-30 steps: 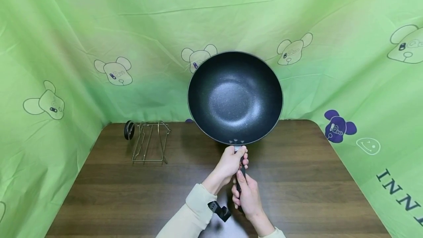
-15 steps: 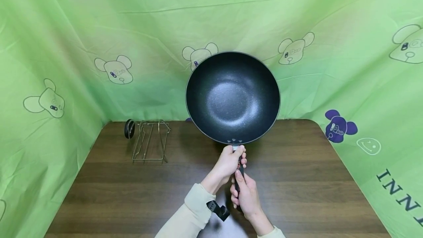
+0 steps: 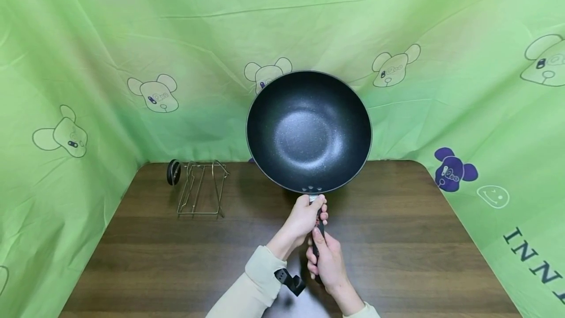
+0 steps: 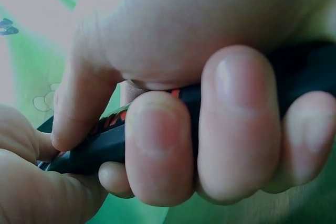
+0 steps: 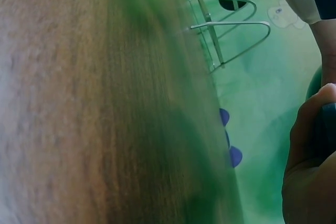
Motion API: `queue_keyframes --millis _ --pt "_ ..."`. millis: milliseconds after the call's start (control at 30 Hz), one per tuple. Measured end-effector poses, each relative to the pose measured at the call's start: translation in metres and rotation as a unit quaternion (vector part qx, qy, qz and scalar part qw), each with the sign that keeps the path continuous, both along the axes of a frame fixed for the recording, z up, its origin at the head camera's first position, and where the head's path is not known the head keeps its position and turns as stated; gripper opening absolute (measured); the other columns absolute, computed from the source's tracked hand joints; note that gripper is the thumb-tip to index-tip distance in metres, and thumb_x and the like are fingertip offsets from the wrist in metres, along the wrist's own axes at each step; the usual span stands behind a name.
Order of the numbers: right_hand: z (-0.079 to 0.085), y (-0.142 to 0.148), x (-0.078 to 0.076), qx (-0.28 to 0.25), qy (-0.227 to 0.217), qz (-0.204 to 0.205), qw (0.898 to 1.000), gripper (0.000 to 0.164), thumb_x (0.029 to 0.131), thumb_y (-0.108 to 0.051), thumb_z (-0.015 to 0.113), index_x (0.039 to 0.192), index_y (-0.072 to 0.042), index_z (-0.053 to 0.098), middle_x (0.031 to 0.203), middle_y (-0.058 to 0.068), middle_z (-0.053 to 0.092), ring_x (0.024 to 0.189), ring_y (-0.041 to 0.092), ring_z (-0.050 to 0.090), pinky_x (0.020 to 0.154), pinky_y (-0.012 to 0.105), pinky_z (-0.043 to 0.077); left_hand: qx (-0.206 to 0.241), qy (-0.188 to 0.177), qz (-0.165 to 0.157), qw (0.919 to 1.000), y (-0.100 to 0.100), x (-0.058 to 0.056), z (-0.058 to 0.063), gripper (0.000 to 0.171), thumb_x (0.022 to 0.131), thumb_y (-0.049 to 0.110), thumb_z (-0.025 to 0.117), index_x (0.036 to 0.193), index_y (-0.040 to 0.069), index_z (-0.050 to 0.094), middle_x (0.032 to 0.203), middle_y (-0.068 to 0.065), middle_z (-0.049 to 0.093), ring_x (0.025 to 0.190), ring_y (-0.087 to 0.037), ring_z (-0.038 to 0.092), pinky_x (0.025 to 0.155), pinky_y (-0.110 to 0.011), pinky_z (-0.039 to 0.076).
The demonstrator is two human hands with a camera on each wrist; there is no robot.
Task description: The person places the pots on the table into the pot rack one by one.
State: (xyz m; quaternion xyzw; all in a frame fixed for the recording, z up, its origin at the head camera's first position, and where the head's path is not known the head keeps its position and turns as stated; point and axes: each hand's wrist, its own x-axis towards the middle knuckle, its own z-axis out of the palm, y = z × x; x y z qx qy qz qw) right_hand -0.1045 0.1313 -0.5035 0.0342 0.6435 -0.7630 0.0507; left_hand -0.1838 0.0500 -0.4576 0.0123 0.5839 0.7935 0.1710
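Observation:
A black wok [image 3: 306,134] with a long black handle [image 3: 321,228] is held up over the table, its inside facing me. My left hand [image 3: 302,217] grips the handle close to the rim, thumb on top. Lower down the same handle, my right hand [image 3: 332,264] wraps its fingers round the grip. In the left wrist view, curled fingers [image 4: 239,124] surround the dark handle [image 4: 94,150], which has red marks; part of another hand touches it at lower left. The right wrist view catches only part of a hand [image 5: 310,192] at its right edge.
A wire rack [image 3: 198,214] stands on the brown wooden table [image 3: 406,259] at the back left. Beside it, a round black disc [image 3: 174,172] stands on edge. Green cloth [image 3: 198,38] with cartoon bear heads hangs behind and at both sides.
The wok and both hands have drifted slightly to the left. Both grips on the handle look the same, and the rack and disc have stayed in place.

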Motion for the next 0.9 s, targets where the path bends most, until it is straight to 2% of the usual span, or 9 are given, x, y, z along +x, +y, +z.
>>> queue_keyframes --millis 900 --pt "-0.0019 -0.0026 0.0001 -0.002 -0.003 0.008 1.0 0.051 0.109 -0.038 0.042 0.092 0.01 0.041 0.051 -0.005 0.037 0.034 0.005 0.036 0.031 0.021 0.034 -0.002 -0.002 0.006 1.0 -0.0048 0.0017 0.0009 0.024 0.107 0.018 0.048 0.084 0.011 0.052 0.064 0.001 0.048 0.055 -0.011 0.048 0.055 -0.021 0.041"
